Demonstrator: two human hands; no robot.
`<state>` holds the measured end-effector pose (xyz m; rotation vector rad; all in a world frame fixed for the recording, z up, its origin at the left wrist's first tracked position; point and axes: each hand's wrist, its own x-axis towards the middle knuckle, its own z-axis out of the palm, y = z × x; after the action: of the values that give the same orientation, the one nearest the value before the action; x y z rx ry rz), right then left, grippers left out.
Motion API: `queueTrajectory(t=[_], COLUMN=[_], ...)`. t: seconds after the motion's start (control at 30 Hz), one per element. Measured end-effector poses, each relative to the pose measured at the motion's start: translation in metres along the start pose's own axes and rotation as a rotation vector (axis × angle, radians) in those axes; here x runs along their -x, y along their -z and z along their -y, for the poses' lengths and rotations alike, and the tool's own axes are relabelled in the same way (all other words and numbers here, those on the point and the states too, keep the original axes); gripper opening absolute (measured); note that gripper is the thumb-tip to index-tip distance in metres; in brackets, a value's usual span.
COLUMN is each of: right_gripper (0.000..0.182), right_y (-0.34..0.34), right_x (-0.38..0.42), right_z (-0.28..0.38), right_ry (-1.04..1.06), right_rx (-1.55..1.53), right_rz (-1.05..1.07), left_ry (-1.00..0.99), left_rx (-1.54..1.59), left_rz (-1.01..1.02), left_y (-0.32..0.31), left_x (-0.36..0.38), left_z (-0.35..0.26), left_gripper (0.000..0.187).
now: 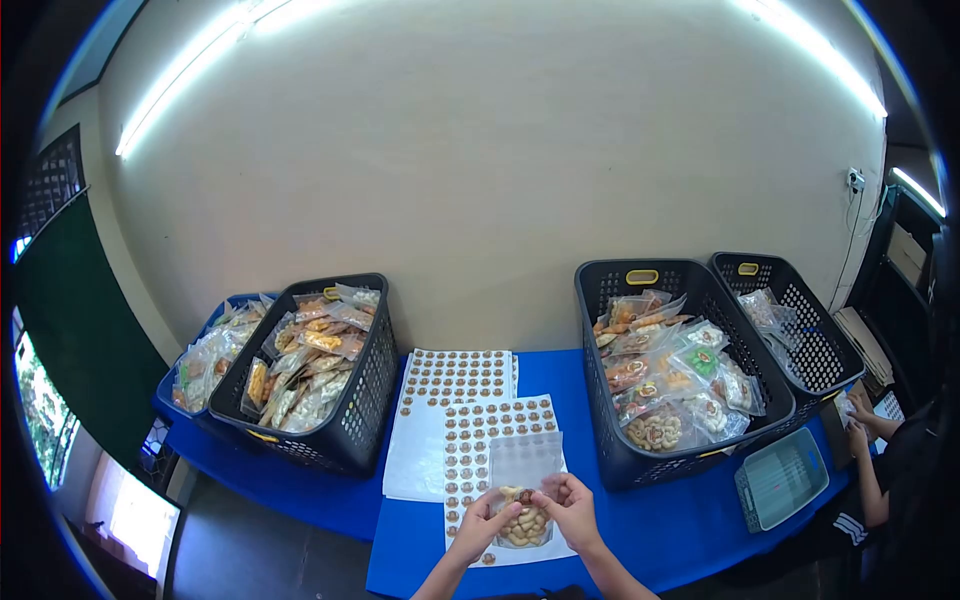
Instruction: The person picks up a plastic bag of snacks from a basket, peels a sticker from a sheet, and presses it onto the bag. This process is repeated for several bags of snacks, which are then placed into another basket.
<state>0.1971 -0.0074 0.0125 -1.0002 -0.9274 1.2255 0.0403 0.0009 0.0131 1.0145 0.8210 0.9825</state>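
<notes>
A clear plastic pouch of cashew-like snacks [522, 530] lies on a sheet of round brown stickers [470, 425] in front of me. My left hand [484, 522] grips the pouch's left side, thumb on its front. My right hand [570, 512] is at the right side, with thumb and forefinger pinched on the front. A small brown round sticker [527, 496] shows on the pouch between my two thumbs. The flat, unfilled top of the pouch [525, 455] points away from me. My fingertips behind the pouch are hidden.
More sticker sheets [420, 450] lie on the blue tablecloth [400, 535]. Black baskets of packed pouches stand left [365, 400] and right [690, 465], with a blue basket [170, 395] and another black basket [835, 350] beyond. A light-green tray [782, 480] and a co-worker's hands [860, 420] are at right.
</notes>
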Motion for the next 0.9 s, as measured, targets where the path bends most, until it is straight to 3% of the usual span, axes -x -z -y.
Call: queueTrajectory(t=[0.13,0.23,0.37,0.5,0.73,0.9], right_gripper=[0.024,0.026,0.025,0.018,0.014,0.013], right_y=[0.006,-0.006,-0.008,-0.005,0.007,0.006], right_x=[-0.001,0.004,0.002,-0.003,-0.004,-0.004], right_z=[-0.008,-0.004,-0.023,-0.01,-0.015,-0.03], right_ry=[0.018,0.016,0.082,-0.042,-0.191,-0.252], right_rx=[-0.033,-0.173,0.031,-0.125,-0.31,-0.404], right_rz=[-0.021,-0.158,-0.145,-0.078,-0.033,-0.058], left_ry=[0.056,0.002,-0.052,-0.104,-0.042,-0.093], left_rx=[0.026,0.058,-0.001,-0.053,-0.175,-0.199], left_rz=[-0.004,-0.037,-0.074,-0.128,-0.009,-0.082], left_y=[0.0,-0.006,-0.014,-0.019,0.0,-0.004], left_x=[-0.003,-0.008,-0.011,-0.013,-0.015,-0.015], left_z=[0.006,0.005,0.005,0.007,0.021,0.017], left_gripper=[0.033,0.03,0.025,0.023,0.025,0.027])
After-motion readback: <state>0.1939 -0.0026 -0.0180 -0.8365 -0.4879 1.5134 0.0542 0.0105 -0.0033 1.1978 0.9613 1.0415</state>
